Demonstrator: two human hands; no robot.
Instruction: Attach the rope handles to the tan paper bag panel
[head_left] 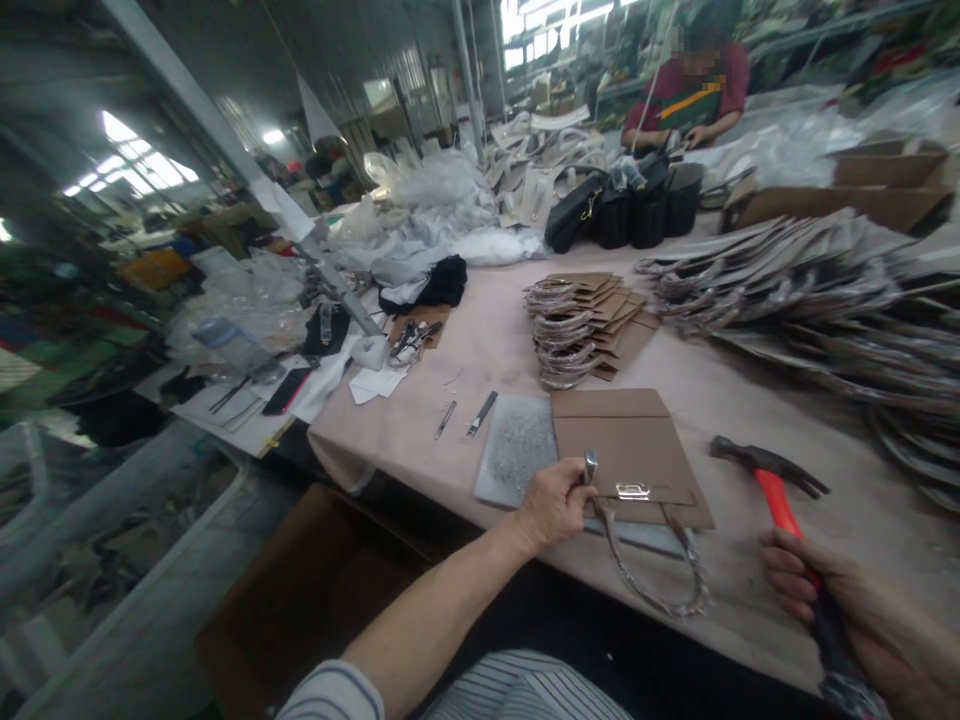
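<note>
My left hand point(553, 505) is closed round a short metal punch point(590, 465), held upright over the near left part of a brown bag panel point(619, 435). The panel carries a shiny metal clasp plate point(632, 492) and a plastic-wrapped handle point(652, 595) that hangs past the table's front edge. Under the panel lies a pale slab point(517, 450) with a worn, pitted top. To the right, my right hand point(806, 580) grips a claw hammer point(780, 500) by its red and black handle. The hammer's head is above the table, apart from the panel.
A stack of brown panels with wrapped handles point(574, 330) lies beyond, with bigger piles point(795, 285) at right. Two small cutting tools point(482, 413) rest left of the slab. Black bags point(630, 205) stand farther back, near a co-worker point(690, 95). A cardboard box point(840, 195) is at back right.
</note>
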